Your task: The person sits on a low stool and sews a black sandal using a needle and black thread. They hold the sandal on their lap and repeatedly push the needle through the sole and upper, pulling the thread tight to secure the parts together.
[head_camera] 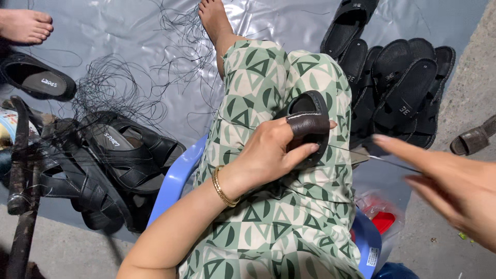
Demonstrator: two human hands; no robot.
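Head view: left hand [268, 152] fingers curled tight round black sandal [309, 124] resting on knee, right hand [454, 183] just right of sandal, fingers stretched loose, pinching thin thread [356, 153] w/ fingertips; sandal pile [398, 88] beyond.

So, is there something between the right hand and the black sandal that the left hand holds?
Nothing solid: between the right hand and the black sandal in the left hand only a thin dark thread runs, over the patterned lap.
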